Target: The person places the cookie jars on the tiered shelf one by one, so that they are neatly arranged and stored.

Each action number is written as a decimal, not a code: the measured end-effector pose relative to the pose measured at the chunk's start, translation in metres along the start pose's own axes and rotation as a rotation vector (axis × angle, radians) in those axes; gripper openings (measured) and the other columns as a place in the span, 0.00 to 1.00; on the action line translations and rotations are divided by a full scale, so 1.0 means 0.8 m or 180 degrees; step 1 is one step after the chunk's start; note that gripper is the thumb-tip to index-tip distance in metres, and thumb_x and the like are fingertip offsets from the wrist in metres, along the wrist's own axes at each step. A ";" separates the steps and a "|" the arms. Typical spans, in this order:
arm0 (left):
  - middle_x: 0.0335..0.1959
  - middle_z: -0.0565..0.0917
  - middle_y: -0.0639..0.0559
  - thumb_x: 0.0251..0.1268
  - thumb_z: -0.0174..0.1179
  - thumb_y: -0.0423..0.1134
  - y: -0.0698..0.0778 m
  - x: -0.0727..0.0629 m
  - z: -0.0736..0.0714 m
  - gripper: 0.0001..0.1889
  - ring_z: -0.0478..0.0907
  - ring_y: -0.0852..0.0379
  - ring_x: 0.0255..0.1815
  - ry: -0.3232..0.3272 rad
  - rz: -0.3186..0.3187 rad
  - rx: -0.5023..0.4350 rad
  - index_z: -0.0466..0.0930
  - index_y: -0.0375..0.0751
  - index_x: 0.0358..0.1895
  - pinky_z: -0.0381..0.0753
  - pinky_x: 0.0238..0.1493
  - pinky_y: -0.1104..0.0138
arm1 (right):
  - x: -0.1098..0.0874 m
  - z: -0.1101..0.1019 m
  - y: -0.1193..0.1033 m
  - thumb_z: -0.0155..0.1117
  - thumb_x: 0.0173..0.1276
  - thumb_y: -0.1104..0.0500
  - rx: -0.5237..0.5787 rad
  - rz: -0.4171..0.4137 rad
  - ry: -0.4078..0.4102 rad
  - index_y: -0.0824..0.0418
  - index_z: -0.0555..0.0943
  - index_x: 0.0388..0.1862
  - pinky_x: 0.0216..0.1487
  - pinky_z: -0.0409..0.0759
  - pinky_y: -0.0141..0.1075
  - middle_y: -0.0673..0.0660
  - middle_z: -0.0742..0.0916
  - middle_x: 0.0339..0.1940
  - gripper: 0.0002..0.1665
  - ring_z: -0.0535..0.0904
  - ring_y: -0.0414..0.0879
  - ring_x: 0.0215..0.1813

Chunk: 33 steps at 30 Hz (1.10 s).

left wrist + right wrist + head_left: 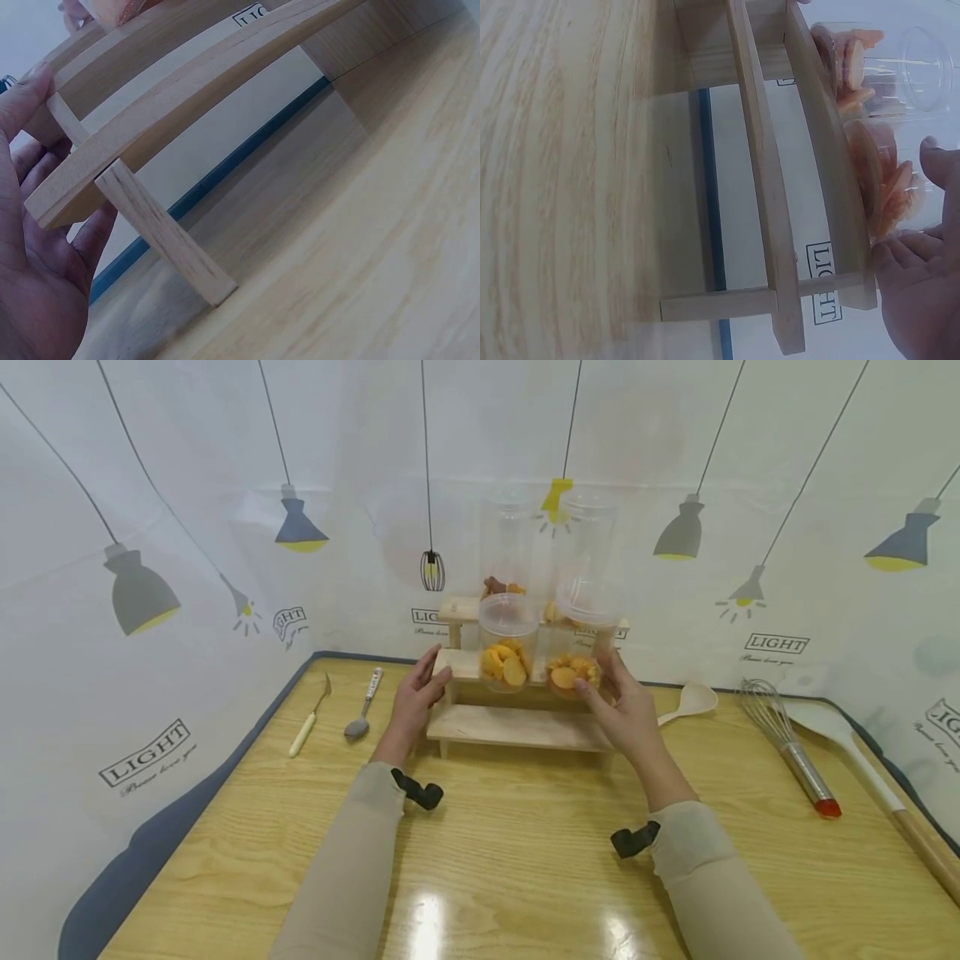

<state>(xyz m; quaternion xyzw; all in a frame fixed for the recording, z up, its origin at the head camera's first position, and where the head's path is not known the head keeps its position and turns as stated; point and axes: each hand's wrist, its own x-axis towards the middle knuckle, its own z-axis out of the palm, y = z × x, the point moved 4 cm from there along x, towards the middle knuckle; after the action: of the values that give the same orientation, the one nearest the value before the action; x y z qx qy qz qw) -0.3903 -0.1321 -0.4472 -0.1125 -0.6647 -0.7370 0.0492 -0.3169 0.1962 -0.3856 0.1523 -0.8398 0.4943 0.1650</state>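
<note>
A three-tier wooden shelf rack stands on the table against the back. My left hand grips its left end at the middle tier, thumb over the board and fingers behind; the left wrist view shows the board end of a lower tier beside the palm. On the middle tier sit two clear lidded jars with orange-yellow pieces inside, a left jar and a right jar. Around the right jar's lower part my right hand holds, thumb in front and fingers at its outer side. Two taller clear jars stand on the top tier.
Left of the rack lie a fork and a spoon. To the right are a wooden spoon, a whisk and a white spatula with a wooden handle. A lamp-printed curtain surrounds the table's back and sides.
</note>
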 end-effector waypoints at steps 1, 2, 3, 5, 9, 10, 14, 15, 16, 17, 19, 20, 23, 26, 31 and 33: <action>0.78 0.63 0.56 0.72 0.63 0.50 0.000 0.000 0.000 0.34 0.69 0.54 0.72 -0.0003 -0.0011 -0.0011 0.62 0.57 0.78 0.71 0.68 0.54 | 0.000 0.000 0.000 0.63 0.74 0.45 -0.0005 -0.0012 0.0012 0.59 0.47 0.83 0.70 0.69 0.49 0.63 0.66 0.78 0.51 0.66 0.59 0.75; 0.78 0.63 0.57 0.72 0.63 0.50 0.000 0.000 0.000 0.34 0.69 0.54 0.72 -0.0009 -0.0021 -0.0010 0.62 0.57 0.78 0.71 0.68 0.54 | 0.000 0.000 0.000 0.63 0.74 0.45 -0.0015 -0.0027 0.0021 0.59 0.47 0.83 0.70 0.69 0.49 0.63 0.67 0.78 0.50 0.66 0.59 0.75; 0.78 0.62 0.57 0.72 0.62 0.50 0.000 0.000 0.000 0.34 0.69 0.54 0.72 -0.0019 -0.0032 -0.0013 0.62 0.58 0.78 0.70 0.69 0.54 | 0.000 0.000 0.000 0.63 0.74 0.45 -0.0022 -0.0031 0.0024 0.59 0.48 0.83 0.70 0.69 0.49 0.63 0.67 0.78 0.50 0.66 0.59 0.75; 0.78 0.62 0.57 0.73 0.62 0.49 0.000 0.000 0.000 0.33 0.69 0.54 0.72 -0.0015 -0.0040 -0.0025 0.62 0.58 0.78 0.70 0.69 0.55 | 0.000 0.000 0.000 0.63 0.74 0.46 -0.0023 -0.0048 0.0031 0.59 0.48 0.83 0.70 0.69 0.49 0.63 0.67 0.77 0.50 0.66 0.59 0.75; 0.78 0.63 0.57 0.73 0.62 0.49 0.000 0.000 -0.001 0.33 0.70 0.54 0.71 -0.0009 -0.0034 -0.0042 0.62 0.58 0.78 0.70 0.68 0.54 | -0.001 0.002 -0.001 0.64 0.74 0.47 -0.0013 -0.0068 0.0044 0.60 0.48 0.83 0.70 0.69 0.49 0.64 0.67 0.77 0.50 0.67 0.60 0.74; 0.78 0.64 0.57 0.73 0.62 0.48 0.000 0.000 -0.001 0.33 0.70 0.54 0.71 0.0000 -0.0026 -0.0047 0.63 0.57 0.78 0.71 0.68 0.55 | -0.001 0.002 -0.002 0.64 0.74 0.47 -0.0029 -0.0077 0.0052 0.60 0.48 0.83 0.70 0.69 0.49 0.65 0.67 0.77 0.50 0.67 0.60 0.74; 0.77 0.64 0.56 0.73 0.62 0.47 0.000 -0.001 -0.002 0.33 0.70 0.54 0.71 0.0007 -0.0001 -0.0045 0.62 0.57 0.78 0.72 0.67 0.56 | 0.000 0.005 -0.006 0.63 0.74 0.45 -0.0120 -0.0089 0.0061 0.63 0.49 0.83 0.70 0.69 0.50 0.66 0.67 0.77 0.51 0.68 0.62 0.73; 0.77 0.64 0.56 0.74 0.62 0.47 0.000 -0.001 -0.002 0.32 0.70 0.54 0.71 0.0013 0.0003 -0.0040 0.63 0.57 0.78 0.73 0.66 0.57 | 0.001 0.005 -0.006 0.63 0.74 0.45 -0.0143 -0.0092 0.0059 0.63 0.49 0.83 0.70 0.69 0.50 0.66 0.67 0.77 0.51 0.68 0.62 0.73; 0.77 0.65 0.56 0.74 0.62 0.47 0.000 -0.001 -0.002 0.32 0.70 0.54 0.71 0.0018 0.0006 -0.0036 0.63 0.57 0.78 0.73 0.65 0.58 | 0.001 0.005 -0.007 0.63 0.74 0.44 -0.0158 -0.0090 0.0057 0.64 0.49 0.82 0.69 0.69 0.50 0.66 0.67 0.77 0.51 0.68 0.62 0.73; 0.77 0.65 0.56 0.74 0.61 0.46 0.000 -0.001 -0.002 0.32 0.70 0.54 0.71 0.0017 0.0012 -0.0024 0.62 0.57 0.78 0.74 0.65 0.59 | 0.001 0.005 -0.007 0.63 0.74 0.44 -0.0160 -0.0077 0.0051 0.64 0.49 0.82 0.70 0.69 0.50 0.66 0.67 0.77 0.52 0.68 0.63 0.73; 0.77 0.64 0.56 0.74 0.61 0.46 0.000 -0.001 -0.002 0.32 0.70 0.53 0.71 0.0015 0.0020 -0.0012 0.62 0.57 0.78 0.75 0.63 0.61 | 0.001 0.005 -0.006 0.63 0.74 0.43 -0.0152 -0.0042 0.0035 0.63 0.48 0.83 0.70 0.69 0.51 0.66 0.66 0.77 0.52 0.68 0.62 0.73; 0.77 0.64 0.56 0.74 0.61 0.47 0.000 -0.002 -0.002 0.32 0.71 0.54 0.70 0.0021 0.0019 -0.0014 0.63 0.57 0.78 0.75 0.63 0.61 | 0.001 0.005 -0.006 0.63 0.73 0.42 -0.0144 -0.0024 0.0029 0.63 0.48 0.83 0.70 0.69 0.51 0.65 0.66 0.77 0.52 0.68 0.62 0.73; 0.77 0.65 0.57 0.73 0.62 0.48 0.000 -0.002 -0.002 0.32 0.71 0.54 0.70 0.0024 0.0028 -0.0003 0.63 0.58 0.78 0.75 0.63 0.61 | 0.003 0.005 -0.003 0.63 0.73 0.42 -0.0092 0.0033 0.0002 0.62 0.49 0.83 0.70 0.68 0.50 0.65 0.66 0.78 0.53 0.67 0.61 0.74; 0.77 0.65 0.56 0.73 0.62 0.49 0.000 -0.003 -0.002 0.33 0.71 0.55 0.70 0.0025 0.0042 0.0003 0.63 0.58 0.78 0.74 0.65 0.58 | 0.003 0.003 -0.003 0.64 0.72 0.41 -0.0034 0.0043 -0.0007 0.60 0.50 0.83 0.71 0.68 0.50 0.65 0.66 0.78 0.52 0.66 0.59 0.75; 0.79 0.60 0.54 0.72 0.62 0.51 -0.002 -0.004 -0.003 0.34 0.66 0.54 0.74 -0.0009 0.0037 0.0059 0.62 0.56 0.78 0.70 0.69 0.55 | 0.003 -0.008 -0.005 0.62 0.72 0.38 -0.0315 -0.0008 -0.0005 0.54 0.46 0.84 0.74 0.61 0.57 0.60 0.59 0.82 0.53 0.57 0.57 0.79; 0.79 0.61 0.52 0.72 0.62 0.52 -0.002 -0.004 -0.005 0.34 0.64 0.53 0.75 0.0005 0.0063 0.0206 0.62 0.55 0.78 0.68 0.70 0.54 | 0.003 -0.016 -0.007 0.59 0.73 0.35 -0.0623 -0.0024 -0.0019 0.52 0.45 0.84 0.73 0.56 0.65 0.59 0.53 0.83 0.53 0.50 0.60 0.81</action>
<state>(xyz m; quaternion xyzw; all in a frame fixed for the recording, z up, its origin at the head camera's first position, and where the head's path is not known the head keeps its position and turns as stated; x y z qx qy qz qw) -0.3876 -0.1358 -0.4501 -0.1169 -0.6869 -0.7147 0.0605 -0.3154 0.2044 -0.3743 0.1400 -0.8840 0.4088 0.1785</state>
